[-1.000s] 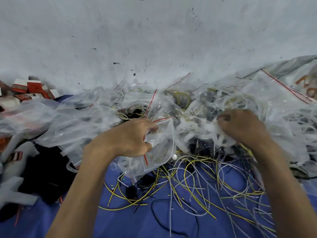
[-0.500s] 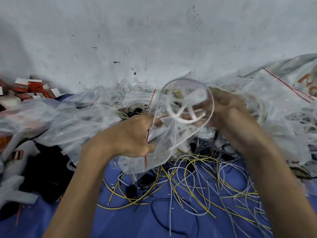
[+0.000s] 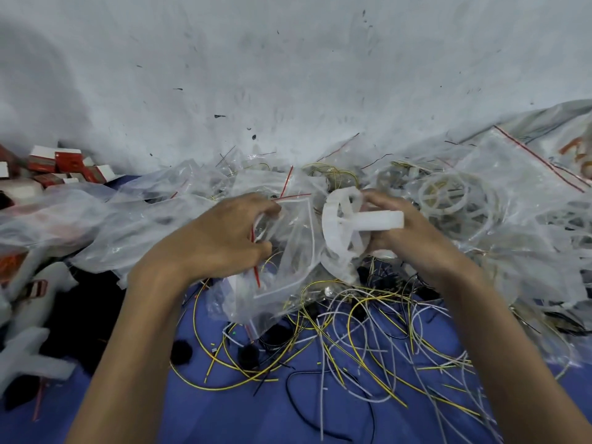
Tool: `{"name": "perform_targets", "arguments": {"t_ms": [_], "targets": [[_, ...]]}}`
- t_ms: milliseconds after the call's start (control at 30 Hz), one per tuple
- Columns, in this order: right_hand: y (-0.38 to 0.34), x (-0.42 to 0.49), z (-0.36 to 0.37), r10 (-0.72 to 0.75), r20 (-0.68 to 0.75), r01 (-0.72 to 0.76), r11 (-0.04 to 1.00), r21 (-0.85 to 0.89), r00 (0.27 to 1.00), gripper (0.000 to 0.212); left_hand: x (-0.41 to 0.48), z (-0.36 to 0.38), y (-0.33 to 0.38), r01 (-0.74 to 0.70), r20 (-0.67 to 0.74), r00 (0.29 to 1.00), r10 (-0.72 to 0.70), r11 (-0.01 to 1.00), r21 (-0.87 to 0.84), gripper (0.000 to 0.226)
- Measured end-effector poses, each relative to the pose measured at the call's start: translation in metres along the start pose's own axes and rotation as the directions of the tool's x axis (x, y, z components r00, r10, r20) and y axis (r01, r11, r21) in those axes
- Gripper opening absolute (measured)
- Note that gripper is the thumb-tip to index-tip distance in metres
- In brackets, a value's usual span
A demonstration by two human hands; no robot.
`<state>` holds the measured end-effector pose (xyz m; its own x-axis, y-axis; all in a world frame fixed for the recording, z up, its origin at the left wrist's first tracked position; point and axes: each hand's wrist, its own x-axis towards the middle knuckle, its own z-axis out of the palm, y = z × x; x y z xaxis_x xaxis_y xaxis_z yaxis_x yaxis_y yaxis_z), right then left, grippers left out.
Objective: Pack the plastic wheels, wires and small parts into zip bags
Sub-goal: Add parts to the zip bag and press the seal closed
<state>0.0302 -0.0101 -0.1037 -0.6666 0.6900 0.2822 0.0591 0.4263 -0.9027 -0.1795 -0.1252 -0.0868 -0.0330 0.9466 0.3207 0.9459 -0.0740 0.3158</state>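
My left hand (image 3: 221, 238) grips the top edge of a clear zip bag (image 3: 288, 257) with a red seal strip, holding its mouth toward the right. My right hand (image 3: 407, 232) holds a white plastic wheel (image 3: 346, 222) edge-on, right at the bag's mouth. A pile of more white wheels (image 3: 445, 197) lies behind my right hand, partly under clear plastic. Loose yellow, white and black wires (image 3: 368, 341) are tangled on the blue cloth (image 3: 224, 411) below both hands.
Several empty zip bags (image 3: 105, 225) are heaped at the left. Red and white small boxes (image 3: 64, 168) sit at the far left by the grey wall. White foam pieces (image 3: 28, 354) lie at the lower left. A large clear bag (image 3: 512, 174) covers the right side.
My right hand took a wheel from the pile, lifted it, then lowered and turned it edge-on at the bag's mouth. My left hand kept its grip on the bag.
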Motion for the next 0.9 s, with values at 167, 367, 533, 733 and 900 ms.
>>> {"name": "perform_targets", "arguments": {"t_ms": [167, 367, 533, 733, 900], "targets": [[-0.017, -0.002, 0.001, -0.045, -0.134, 0.073, 0.975, 0.210, 0.990, 0.031, 0.000, 0.005, 0.012, -0.024, -0.040, 0.999, 0.022, 0.999, -0.044, 0.051], [-0.006, 0.000, 0.037, 0.028, -0.096, -0.059, 0.940, -0.337, 0.995, 0.038, 0.003, 0.015, 0.017, -0.094, 0.039, 0.995, 0.095, 0.995, -0.038, 0.063], [0.003, 0.001, 0.041, -0.025, -0.128, -0.030, 0.912, -0.410, 0.991, 0.036, 0.004, 0.012, 0.016, -0.103, 0.008, 0.995, 0.103, 0.994, -0.028, 0.062], [0.003, -0.003, 0.051, 0.115, 0.314, 0.147, 0.701, -0.697, 0.942, 0.041, 0.001, 0.003, 0.014, -0.101, -0.080, 0.992, 0.099, 0.995, -0.009, 0.056], [0.006, -0.002, 0.049, -0.042, 0.080, 0.090, 0.516, -0.852, 0.996, 0.033, 0.003, 0.005, 0.022, -0.102, -0.096, 0.991, 0.095, 0.992, -0.072, 0.051]]}}
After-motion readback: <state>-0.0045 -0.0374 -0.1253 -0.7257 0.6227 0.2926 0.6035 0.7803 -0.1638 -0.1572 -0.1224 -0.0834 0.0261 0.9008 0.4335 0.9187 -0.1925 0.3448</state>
